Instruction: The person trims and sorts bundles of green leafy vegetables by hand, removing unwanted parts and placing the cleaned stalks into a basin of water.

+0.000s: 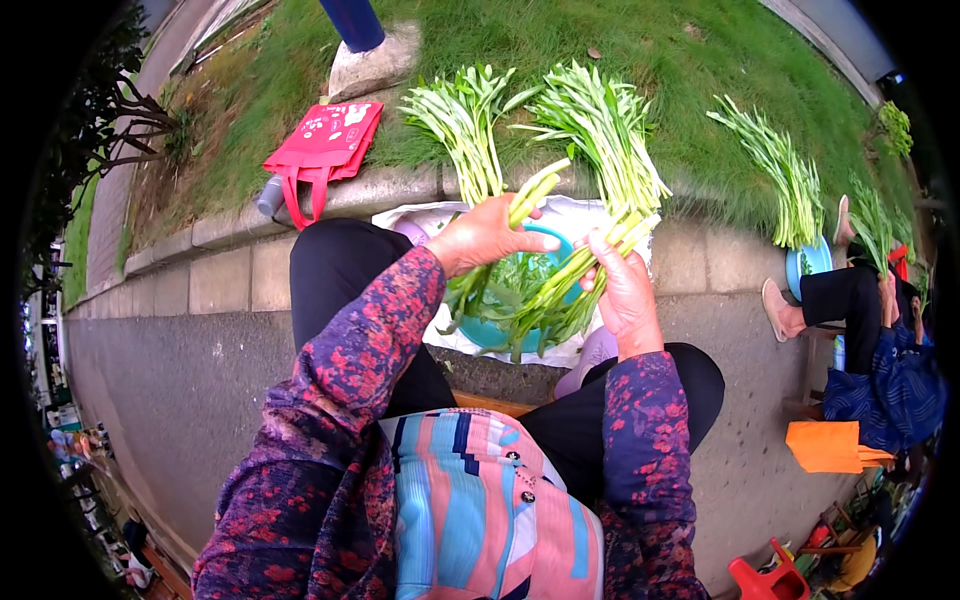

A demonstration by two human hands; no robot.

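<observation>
Thick green vegetable stems are in the closed fingers of my left hand, with leaves hanging below it. My right hand grips a bunch of leafy green stems, its thumb pressed on them; the cut ends point up and right, the leaves down and left. Both hands are above a blue basin that has loose green leaves in it. The bunches partly cover the basin. Under it a white sheet is spread between my knees.
Two heaps of leafy stems, a left one and a right one, lie at the grass edge beyond the curb. A red bag sits far left. At right, another person sits near a blue basin and more greens.
</observation>
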